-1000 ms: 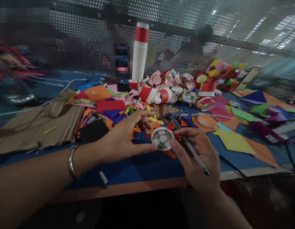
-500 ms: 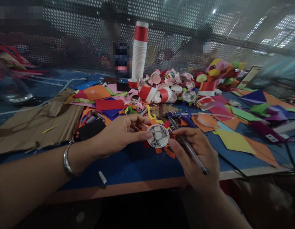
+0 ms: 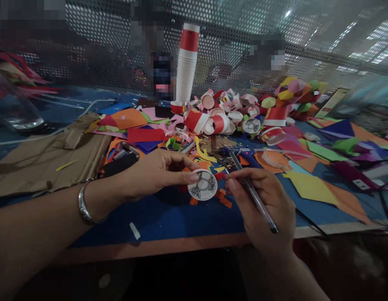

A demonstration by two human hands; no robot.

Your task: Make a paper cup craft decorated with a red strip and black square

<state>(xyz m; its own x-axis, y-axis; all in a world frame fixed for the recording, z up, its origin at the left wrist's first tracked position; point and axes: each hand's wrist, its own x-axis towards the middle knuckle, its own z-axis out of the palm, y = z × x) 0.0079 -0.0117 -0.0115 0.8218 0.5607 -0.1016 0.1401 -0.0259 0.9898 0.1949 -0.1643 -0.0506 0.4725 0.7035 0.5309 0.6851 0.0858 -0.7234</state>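
Observation:
Between thumb and fingers, my left hand (image 3: 168, 173) pinches a white paper disc (image 3: 206, 190) that looks like a cut cup bottom. Black pen lines on the disc form a ring with dark shaded patches. My right hand (image 3: 265, 200) is just to the right of the disc, apart from it, and a clear-barrelled pen (image 3: 256, 198) lies through its fingers with the dark end toward my wrist. Thumb and index finger of that hand are close together beside a small red scrap. Orange paper scraps (image 3: 225, 198) lie on the blue table (image 3: 181, 228) behind the disc.
A tall stack of paper cups (image 3: 186, 67) stands at the back. Cut cup pieces (image 3: 220, 123) are heaped before it, near a blue glue gun (image 3: 250, 156). Flattened cardboard (image 3: 52, 163) lies left; coloured paper sheets (image 3: 309, 186) spread right. A mesh screen (image 3: 225, 42) rises behind.
My left hand closed on the disc, which my right hand earlier held. The disc moved left, and my right fingers came off it, still keeping the pen.

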